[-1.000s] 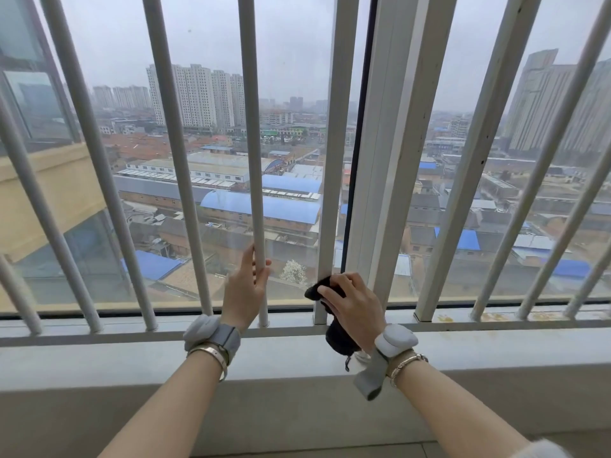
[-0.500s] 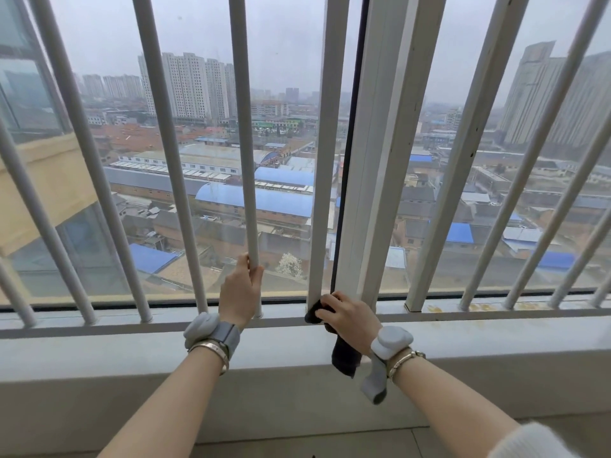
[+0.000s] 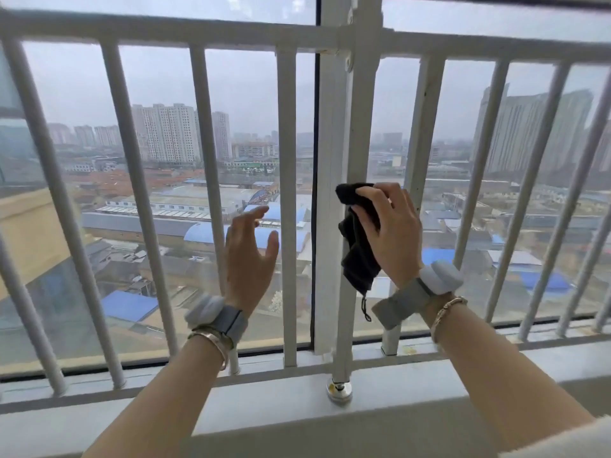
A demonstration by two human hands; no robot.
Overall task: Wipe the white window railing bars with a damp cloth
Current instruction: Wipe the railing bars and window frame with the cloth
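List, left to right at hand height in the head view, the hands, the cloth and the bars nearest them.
Round bar → left hand, fingers spread, holding nothing → flat bar → black cloth → right hand, its grip on the cloth against the thick post → bar to the right.

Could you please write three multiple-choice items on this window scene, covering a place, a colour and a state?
1. Where is the cloth?
A. on the sill
B. in the right hand, against a thick post
C. hung over the top rail

2. What colour is the cloth?
A. black
B. yellow
C. white

3. How is the left hand?
A. gripping a bar
B. open, holding nothing
C. holding the cloth

Answers: 1 B, the right hand holds it at the post; 2 A, it looks black; 3 B, its fingers are spread, clear of the bars.
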